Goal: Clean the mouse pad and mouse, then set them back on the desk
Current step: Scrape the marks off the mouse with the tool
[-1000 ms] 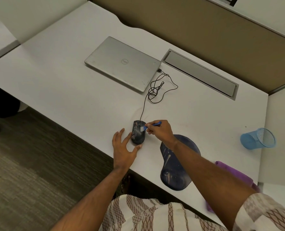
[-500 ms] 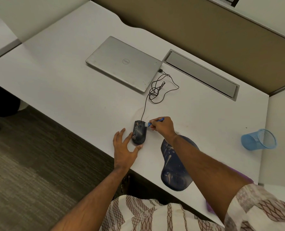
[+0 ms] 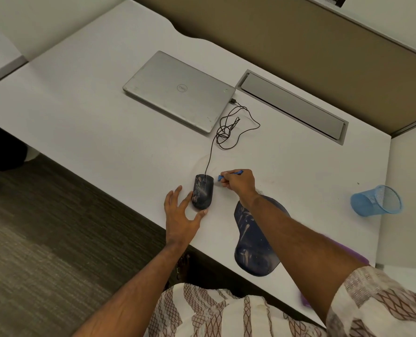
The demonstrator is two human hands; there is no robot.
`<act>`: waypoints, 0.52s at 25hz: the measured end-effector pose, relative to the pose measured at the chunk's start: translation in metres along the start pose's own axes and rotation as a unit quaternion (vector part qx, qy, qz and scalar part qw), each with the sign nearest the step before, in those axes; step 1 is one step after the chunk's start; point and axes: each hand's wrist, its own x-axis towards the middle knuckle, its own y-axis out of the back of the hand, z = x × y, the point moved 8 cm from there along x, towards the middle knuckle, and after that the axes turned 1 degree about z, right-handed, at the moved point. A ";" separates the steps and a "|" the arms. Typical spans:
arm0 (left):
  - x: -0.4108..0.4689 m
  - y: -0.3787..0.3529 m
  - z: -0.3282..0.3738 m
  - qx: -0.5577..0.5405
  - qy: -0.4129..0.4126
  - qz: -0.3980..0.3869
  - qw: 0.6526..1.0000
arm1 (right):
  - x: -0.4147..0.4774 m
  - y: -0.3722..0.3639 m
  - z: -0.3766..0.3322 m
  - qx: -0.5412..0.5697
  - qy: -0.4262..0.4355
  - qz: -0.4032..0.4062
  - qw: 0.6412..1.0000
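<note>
- Mouse (image 3: 203, 192): one, dark with pale smears, flat on the desk (image 3: 92, 105) near its front edge, about midway along that edge.
- Its one thin black cable (image 3: 226, 132) runs toward the back edge, bunches into a loose tangle and ends at the right side of the laptop.
- Mouse pad (image 3: 253, 251): one, dark blue with whitish streaks, lying flat at the front edge to the right of the mouse and apart from it; the right forearm crosses its upper part.
- Left hand (image 3: 180, 215): fingers straight and spread, thumb tip at the mouse's near end and forefinger along its left side, holding nothing.
- Right hand (image 3: 238, 182): fingers curled round one small blue brush (image 3: 220, 178), whose tip sits just beside the mouse's right side; contact cannot be told.
- One closed silver laptop (image 3: 177, 91) lies toward the back edge, left of one long grey cable hatch (image 3: 292, 107) set into the desk.
- One blue mesh cup (image 3: 376, 200) lies on its side near the right edge.
- One purple cloth (image 3: 348, 251) shows at the front right corner, mostly hidden behind the right arm.
</note>
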 end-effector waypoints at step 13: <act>0.000 -0.001 -0.001 -0.002 -0.003 -0.003 1.000 | -0.017 -0.007 0.000 0.043 -0.002 -0.073 0.996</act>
